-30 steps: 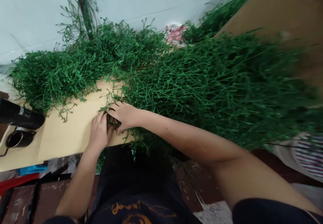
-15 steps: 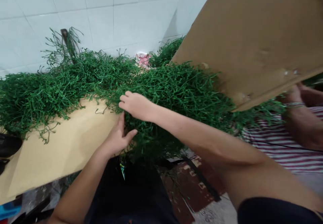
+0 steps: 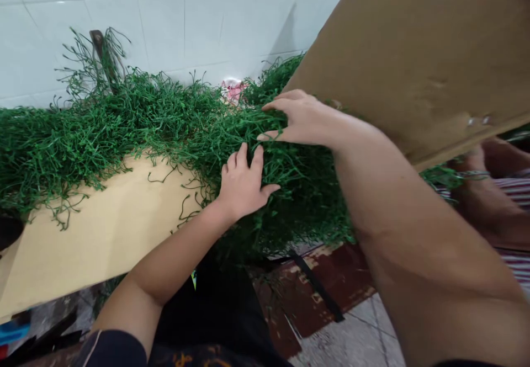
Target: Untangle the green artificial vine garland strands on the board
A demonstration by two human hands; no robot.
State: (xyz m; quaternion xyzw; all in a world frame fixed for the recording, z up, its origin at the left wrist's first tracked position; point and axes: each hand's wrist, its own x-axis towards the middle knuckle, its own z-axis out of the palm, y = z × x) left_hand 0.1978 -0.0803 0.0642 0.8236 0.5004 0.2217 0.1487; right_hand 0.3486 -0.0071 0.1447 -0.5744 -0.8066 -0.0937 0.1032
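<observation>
Thin green stems with small knobbed tips, like artificial plant stems, lie in a long thick heap [image 3: 136,107] across a tan cardboard sheet [image 3: 99,223]. My left hand [image 3: 244,182] rests on the near side of the heap, fingers spread and pointing away from me. Just beyond it to the right, my right hand [image 3: 302,118] reaches over the top of the heap, thumb and fingers apart, with stems showing between them. Neither hand is closed around a bunch. A few loose stems lie on the cardboard left of my left wrist.
A large brown cardboard panel [image 3: 414,69] leans in from the right. Behind the heap stand a white tiled wall [image 3: 232,25], a dark upright post [image 3: 101,52] and a pink-and-white item [image 3: 233,91]. Another person's arm [image 3: 476,207] is at the far right.
Both hands have moved right along the heap. My right hand has gone farther, up to the heap's top near the brown panel, and its fingers have spread. My left hand now lies on the stems.
</observation>
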